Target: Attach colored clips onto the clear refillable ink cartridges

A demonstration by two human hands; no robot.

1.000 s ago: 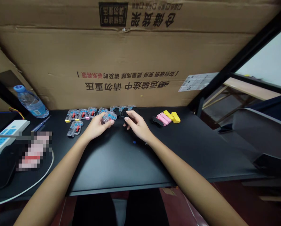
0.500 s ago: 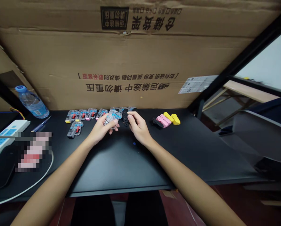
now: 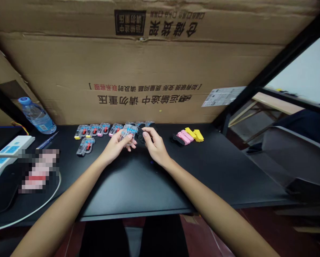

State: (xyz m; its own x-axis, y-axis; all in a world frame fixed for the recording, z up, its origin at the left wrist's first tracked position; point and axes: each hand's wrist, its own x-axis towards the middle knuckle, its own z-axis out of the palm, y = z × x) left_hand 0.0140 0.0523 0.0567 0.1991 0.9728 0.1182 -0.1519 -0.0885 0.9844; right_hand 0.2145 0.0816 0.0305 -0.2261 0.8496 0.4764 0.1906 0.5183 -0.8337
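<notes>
My left hand (image 3: 116, 147) grips a small clear plastic cartridge (image 3: 128, 132) with blue and red parts, held just above the black table (image 3: 138, 182). My right hand (image 3: 154, 144) is pinched beside it, its fingertips on small black round pieces (image 3: 140, 137) lying on the table. What the right fingers hold is too small to name. A row of similar clear cartridges (image 3: 95, 130) lies left of my hands, with one more (image 3: 85, 146) in front of the row.
Pink, yellow and black caps (image 3: 188, 136) lie to the right. A water bottle (image 3: 36, 115), a pen (image 3: 46, 140), a power strip (image 3: 4, 153) and a white cable sit at the left. A large cardboard sheet (image 3: 149, 67) stands behind. The table's front edge is near me.
My left hand has lifted the clear cartridge off the table and brought it toward my right hand. My right hand has shifted slightly left onto the black pieces.
</notes>
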